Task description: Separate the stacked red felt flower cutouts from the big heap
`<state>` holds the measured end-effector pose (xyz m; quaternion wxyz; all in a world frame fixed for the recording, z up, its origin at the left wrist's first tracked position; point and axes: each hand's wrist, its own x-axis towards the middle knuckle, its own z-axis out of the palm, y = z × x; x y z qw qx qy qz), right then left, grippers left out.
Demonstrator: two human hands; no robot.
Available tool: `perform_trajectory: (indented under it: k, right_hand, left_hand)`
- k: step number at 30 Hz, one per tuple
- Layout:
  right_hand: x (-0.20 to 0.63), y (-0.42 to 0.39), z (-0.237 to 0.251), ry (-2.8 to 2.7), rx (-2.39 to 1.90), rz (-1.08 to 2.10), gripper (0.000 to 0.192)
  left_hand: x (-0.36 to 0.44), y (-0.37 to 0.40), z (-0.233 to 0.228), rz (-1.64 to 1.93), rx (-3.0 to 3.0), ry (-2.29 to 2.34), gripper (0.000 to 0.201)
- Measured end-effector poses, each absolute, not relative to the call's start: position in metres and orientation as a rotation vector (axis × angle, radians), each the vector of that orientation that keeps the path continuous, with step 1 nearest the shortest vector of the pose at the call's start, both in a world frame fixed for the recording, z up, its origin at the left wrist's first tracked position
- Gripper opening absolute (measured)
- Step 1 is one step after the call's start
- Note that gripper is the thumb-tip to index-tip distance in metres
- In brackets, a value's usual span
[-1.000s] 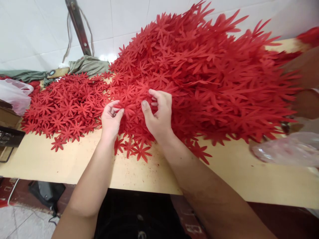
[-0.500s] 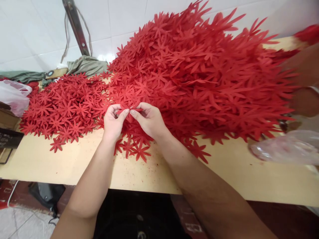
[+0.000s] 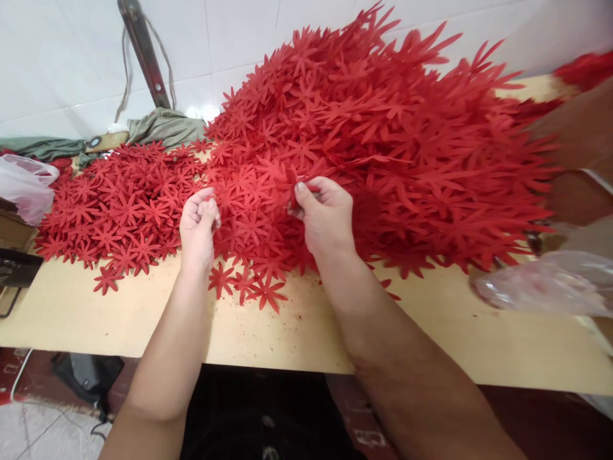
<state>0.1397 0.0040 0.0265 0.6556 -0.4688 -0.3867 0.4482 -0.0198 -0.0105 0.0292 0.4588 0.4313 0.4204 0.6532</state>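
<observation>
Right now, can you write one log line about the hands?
left hand: closed, beside red flower cutouts | right hand: pinching one cutout | table: heaped pile

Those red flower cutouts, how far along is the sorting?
Looks done: a flat spread of red flower cutouts lies at the left of the table. In hand: the right hand pinches a cutout at the edge of the big heap; the left hand is curled shut beside it, contents unclear. Left: the heap, far larger than the spread.

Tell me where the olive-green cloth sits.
Head view: the olive-green cloth lies at the table's back left, against the tiled wall, behind the red flower pile.
</observation>
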Motion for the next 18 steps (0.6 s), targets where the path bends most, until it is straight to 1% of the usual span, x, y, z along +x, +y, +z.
perform_trajectory:
  k: [4, 6, 13, 18]
  right_hand:
    - [0.127, -0.003, 0.027, -1.048, -0.970, 1.100, 0.023]
    - [0.118, -0.006, 0.025, -1.099, -0.931, 1.089, 0.023]
    - [0.114, -0.006, 0.018, -1.137, -0.942, 0.981, 0.008]
    - [0.116, -0.005, 0.022, -1.105, -0.967, 0.946, 0.010]
  left_hand:
    - [-0.010, -0.015, 0.028, 1.483, 1.152, 1.031, 0.030]
    - [-0.003, -0.017, 0.027, 1.417, 1.167, 1.008, 0.031]
    - [0.001, -0.014, 0.023, 1.453, 1.086, 1.025, 0.029]
    - [0.003, -0.013, 0.022, 1.433, 1.102, 1.032, 0.031]
